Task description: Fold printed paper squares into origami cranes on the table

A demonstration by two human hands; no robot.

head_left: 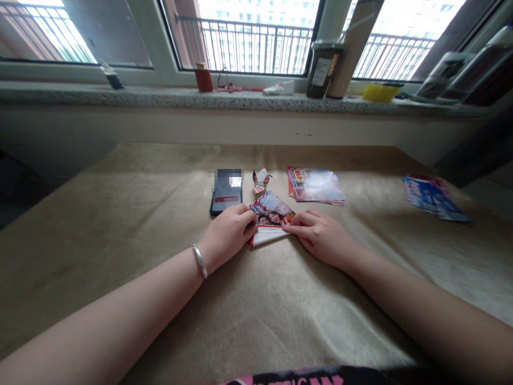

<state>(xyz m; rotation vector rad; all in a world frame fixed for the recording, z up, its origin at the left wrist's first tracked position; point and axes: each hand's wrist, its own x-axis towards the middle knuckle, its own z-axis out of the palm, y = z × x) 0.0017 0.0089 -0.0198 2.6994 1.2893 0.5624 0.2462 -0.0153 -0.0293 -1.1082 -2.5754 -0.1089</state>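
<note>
The left hand (227, 230) and right hand (320, 235) hide the side corners of a glossy leaflet (273, 209), folded to a point, which they hold between them on the wrinkled tan desk (100, 224). Pixelation masks part of the phone (226, 206); a spiky paper figure (261, 182) stands behind.

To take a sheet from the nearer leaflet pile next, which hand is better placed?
Probably the right hand: it lies just in front of that leaflet pile, while the left hand is farther off, near the phone. Both touch the folded paper.
</note>
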